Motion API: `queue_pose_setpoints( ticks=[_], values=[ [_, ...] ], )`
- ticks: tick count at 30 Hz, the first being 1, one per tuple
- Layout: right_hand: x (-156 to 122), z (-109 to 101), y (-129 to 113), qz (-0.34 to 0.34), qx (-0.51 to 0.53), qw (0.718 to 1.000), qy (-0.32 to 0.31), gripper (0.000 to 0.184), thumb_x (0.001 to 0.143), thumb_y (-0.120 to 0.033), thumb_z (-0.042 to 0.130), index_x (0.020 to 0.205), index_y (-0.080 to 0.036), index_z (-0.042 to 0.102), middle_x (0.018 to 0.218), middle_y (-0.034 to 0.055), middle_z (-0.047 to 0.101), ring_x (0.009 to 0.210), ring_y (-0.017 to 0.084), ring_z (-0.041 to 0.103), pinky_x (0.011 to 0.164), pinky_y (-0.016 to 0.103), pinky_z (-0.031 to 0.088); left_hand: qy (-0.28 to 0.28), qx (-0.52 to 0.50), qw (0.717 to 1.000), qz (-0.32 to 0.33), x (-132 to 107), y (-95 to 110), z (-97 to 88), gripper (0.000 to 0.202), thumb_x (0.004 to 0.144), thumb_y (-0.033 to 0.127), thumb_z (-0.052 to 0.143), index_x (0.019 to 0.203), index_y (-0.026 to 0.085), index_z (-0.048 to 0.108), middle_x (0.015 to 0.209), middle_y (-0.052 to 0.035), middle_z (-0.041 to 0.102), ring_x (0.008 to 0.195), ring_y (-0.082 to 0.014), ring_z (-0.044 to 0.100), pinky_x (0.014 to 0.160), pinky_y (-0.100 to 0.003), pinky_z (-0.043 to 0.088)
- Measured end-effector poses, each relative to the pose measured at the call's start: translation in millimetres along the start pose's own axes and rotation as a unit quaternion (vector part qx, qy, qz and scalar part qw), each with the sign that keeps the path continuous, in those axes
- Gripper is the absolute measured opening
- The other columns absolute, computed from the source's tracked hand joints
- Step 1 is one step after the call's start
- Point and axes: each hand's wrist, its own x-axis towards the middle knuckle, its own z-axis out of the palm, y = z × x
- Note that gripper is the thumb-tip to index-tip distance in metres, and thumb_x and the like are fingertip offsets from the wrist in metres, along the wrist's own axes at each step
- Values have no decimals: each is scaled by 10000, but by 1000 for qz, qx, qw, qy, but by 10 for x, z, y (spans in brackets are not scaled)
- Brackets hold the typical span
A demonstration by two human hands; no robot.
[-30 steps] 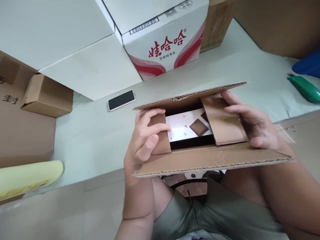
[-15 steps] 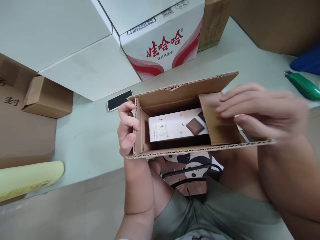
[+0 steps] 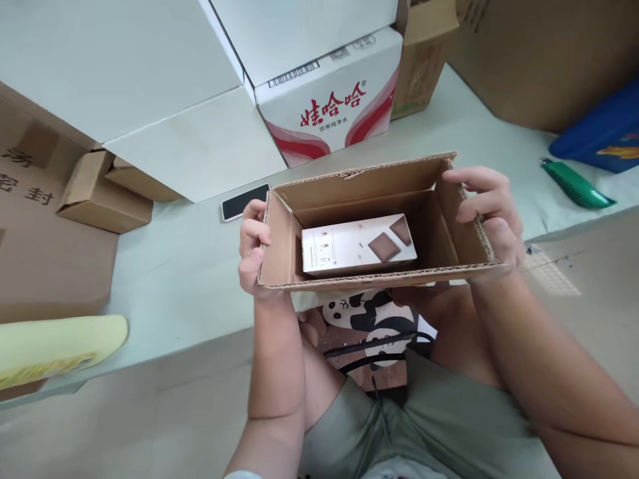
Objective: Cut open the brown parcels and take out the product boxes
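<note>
An open cardboard box (image 3: 319, 193) is held between my two hands above my lap, its top flaps raised. My left hand (image 3: 253, 246) grips the flap at its left end, fingers curled over the edge. At the opposite end my right hand (image 3: 492, 209) is closed around the right flap, thumb outside or along the edge. Inside the box lies a smaller white carton (image 3: 344, 246) printed with brown squares and small drawings. It rests toward the left, apart from the right end wall. The box's underside is hidden.
Behind the box a phone (image 3: 244, 201) lies on the pale table (image 3: 180, 266). White cartons with red print (image 3: 329, 113) stand at the back. A green-handled tool (image 3: 574, 183) and a blue container (image 3: 599, 136) are at right. Brown boxes (image 3: 54, 219) and a yellow-green object (image 3: 60, 346) are at left.
My right hand has swung the right flap from lying over the opening to standing up and now grips it. More of the inner carton shows. My left hand keeps its hold.
</note>
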Motion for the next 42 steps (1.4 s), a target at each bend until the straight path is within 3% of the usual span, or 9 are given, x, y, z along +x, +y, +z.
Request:
queue_pose_setpoints(
  ticks=[2, 9, 13, 18, 21, 23, 30, 35, 42],
  values=[
    [-23, -64, 12, 18, -37, 999, 7, 366, 1031, -457, 297, 881, -258, 565, 1356, 66, 707, 1305, 330, 615, 1153, 600, 451, -14, 18, 1000, -5, -34, 26, -36, 443, 835, 668, 667, 821, 261, 489, 1294, -25, 575, 1256, -301, 606, 1007, -443, 585],
    [520, -550, -569, -18, -220, 944, -243, 188, 995, -345, 536, 1008, -339, 723, 1330, 40, 730, 1273, 360, 647, 1127, 613, 478, -91, 116, 989, 5, -123, 139, -92, 466, 874, 738, 664, 925, 281, 586, 1402, -64, 546, 1405, -338, 538, 1185, -524, 482],
    [883, -298, -1046, -18, -254, 913, -320, 188, 986, -337, 567, 1008, -308, 751, 1042, 71, 779, 945, 291, 744, 869, 472, 604, -112, 146, 983, -1, -107, 177, -63, 477, 907, 752, 573, 930, 275, 577, 1409, -109, 549, 1424, -355, 516, 1228, -560, 445],
    [1061, 381, -1063, 36, -329, 726, -604, 592, 904, -420, 637, 1488, -332, 601, 1423, 71, 710, 1186, 351, 726, 869, 454, 598, -130, 136, 982, -3, -96, 198, -43, 222, 924, 492, 581, 942, 272, 569, 1409, -115, 521, 1421, -319, 513, 1168, -495, 504],
    [1067, 632, -941, 53, -392, 613, -684, 841, 823, -388, 717, 1615, -313, 445, 1503, 116, 657, 1231, 392, 706, 851, 453, 579, -133, 139, 981, 3, -106, 214, -32, 157, 923, 421, 571, 943, 266, 558, 1416, -111, 508, 1438, -303, 500, 1164, -471, 512],
    [1072, 687, -916, 49, -421, 581, -695, 748, 855, -390, 667, 1569, -258, 484, 1383, 145, 718, 1168, 387, 726, 812, 443, 564, -130, 147, 980, 5, -111, 230, -24, 142, 936, 405, 563, 953, 263, 558, 1428, -113, 509, 1449, -300, 501, 1207, -481, 482],
    [1261, 193, -928, 22, -450, 710, -542, 761, 839, -604, 582, 1519, -266, 532, 1428, 152, 671, 1148, 397, 707, 798, 477, 570, -190, 108, 974, -53, -89, 369, -89, 361, 1011, 635, 529, 1129, 306, 621, 1756, -67, 332, 1672, -358, 270, 1314, -627, 343],
    [1248, -505, -852, 47, -390, 833, -390, 808, 806, -693, 605, 1451, -208, 611, 1345, 173, 704, 1148, 366, 706, 906, 496, 595, -271, 154, 948, -67, -106, 532, -85, 555, 765, 650, 874, 1173, 312, 710, 1836, -9, 123, 1711, -417, 100, 1354, -670, 251],
    [1065, -853, -926, 119, -388, 878, -255, 948, 772, -882, 620, 1474, -245, 601, 1296, 168, 716, 1064, 356, 713, 784, 478, 585, -258, 198, 944, -59, -181, 399, 71, 283, 910, 384, 806, 1177, 290, 798, 1770, -91, 310, 1635, -392, 351, 1327, -636, 361]
  ],
)
